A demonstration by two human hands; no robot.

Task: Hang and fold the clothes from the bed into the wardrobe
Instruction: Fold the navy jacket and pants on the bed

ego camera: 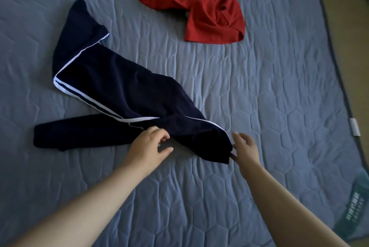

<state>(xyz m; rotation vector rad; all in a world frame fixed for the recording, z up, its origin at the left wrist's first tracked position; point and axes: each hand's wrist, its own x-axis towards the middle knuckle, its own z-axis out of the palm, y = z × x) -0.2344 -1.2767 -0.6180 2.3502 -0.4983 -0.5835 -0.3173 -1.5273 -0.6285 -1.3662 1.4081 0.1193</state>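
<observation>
Two bare forearms reached out over the quilted blue-grey bed cover (259,90). Off to the outer side of the right arm, past the mattress edge, stood a green plastic basket (354,204), only partly in view.

The left hand (148,142) had its fingers (162,136) bent onto the near edge of the navy track trousers (123,90), with the thumb spread apart below them. Whether any cloth was actually caught under those fingers could not be told. The right hand (244,146) was spread, its fingers straight and holding nothing, only its thumb touching the corner of the same dark hem. That near end of the trousers lay between the two hands. This looked like a two-handed approach, each hand set at one side of the end so the garment could be lifted or straightened evenly.

Beyond the left hand the trousers sprawled twisted, white side stripes showing, one leg trailing out to that hand's outer side. They would probably need flattening before any fold.

Well beyond both hands, toward the right hand's side, a crumpled red garment (209,10) lay untouched. No wardrobe was in view.
</observation>
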